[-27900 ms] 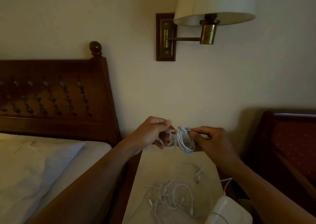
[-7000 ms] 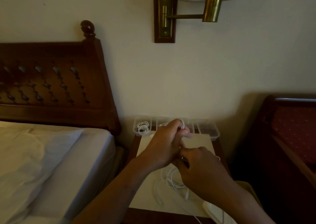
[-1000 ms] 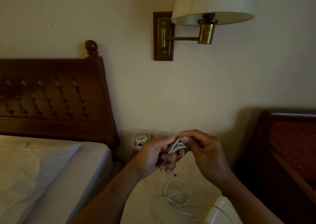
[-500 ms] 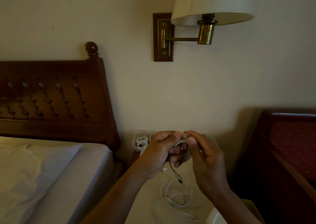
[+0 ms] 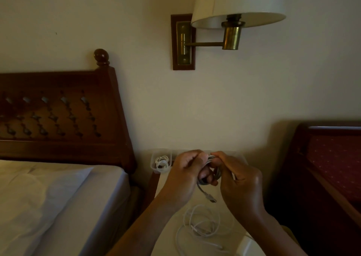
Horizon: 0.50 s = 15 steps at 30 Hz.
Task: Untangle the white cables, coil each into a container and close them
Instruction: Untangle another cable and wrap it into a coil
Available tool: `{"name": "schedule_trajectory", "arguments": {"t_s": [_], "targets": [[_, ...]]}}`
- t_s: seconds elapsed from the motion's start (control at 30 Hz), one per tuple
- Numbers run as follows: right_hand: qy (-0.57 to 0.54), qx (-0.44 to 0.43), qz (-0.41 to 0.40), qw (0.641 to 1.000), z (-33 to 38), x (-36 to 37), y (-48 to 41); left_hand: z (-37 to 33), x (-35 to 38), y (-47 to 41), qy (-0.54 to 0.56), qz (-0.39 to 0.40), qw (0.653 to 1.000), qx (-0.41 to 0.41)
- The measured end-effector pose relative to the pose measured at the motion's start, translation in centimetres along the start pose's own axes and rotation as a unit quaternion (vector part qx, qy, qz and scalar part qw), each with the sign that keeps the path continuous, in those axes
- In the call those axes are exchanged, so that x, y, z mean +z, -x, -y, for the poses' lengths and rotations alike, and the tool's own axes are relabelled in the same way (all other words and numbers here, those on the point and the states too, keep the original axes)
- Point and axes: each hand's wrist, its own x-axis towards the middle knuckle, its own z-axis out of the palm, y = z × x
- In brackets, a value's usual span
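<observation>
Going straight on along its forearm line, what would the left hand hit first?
Probably the right hand, which pinches the same cable coil directly ahead of the left hand. Depth past the two hands is unclear.

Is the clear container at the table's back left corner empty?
No, a coiled white cable lies inside the container.

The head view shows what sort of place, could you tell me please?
Likely a hotel bedroom: a dark carved wooden headboard behind a white-sheeted bed, and a brass wall lamp with a cream shade.
</observation>
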Motion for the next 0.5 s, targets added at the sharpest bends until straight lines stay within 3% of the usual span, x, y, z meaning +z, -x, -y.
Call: {"name": "schedule_trajectory", "arguments": {"t_s": [0.13, 0.3, 0.5], "targets": [[0.076, -0.065, -0.024, 0.995, -0.5, -0.1, -0.2, 0.3, 0.2, -0.2, -0.039, -0.068, 0.996, 0.047], [0.009, -0.033, -0.058, 0.998, -0.4, 0.2, 0.1, -0.6, -1.7, -0.3, 0.072, 0.053, 0.992, -0.086], [-0.048, 0.027, -0.068, 0.996, -0.6, 0.3, 0.5, 0.1, -0.8, 0.4, 0.078, 0.054, 0.992, -0.083]]}}
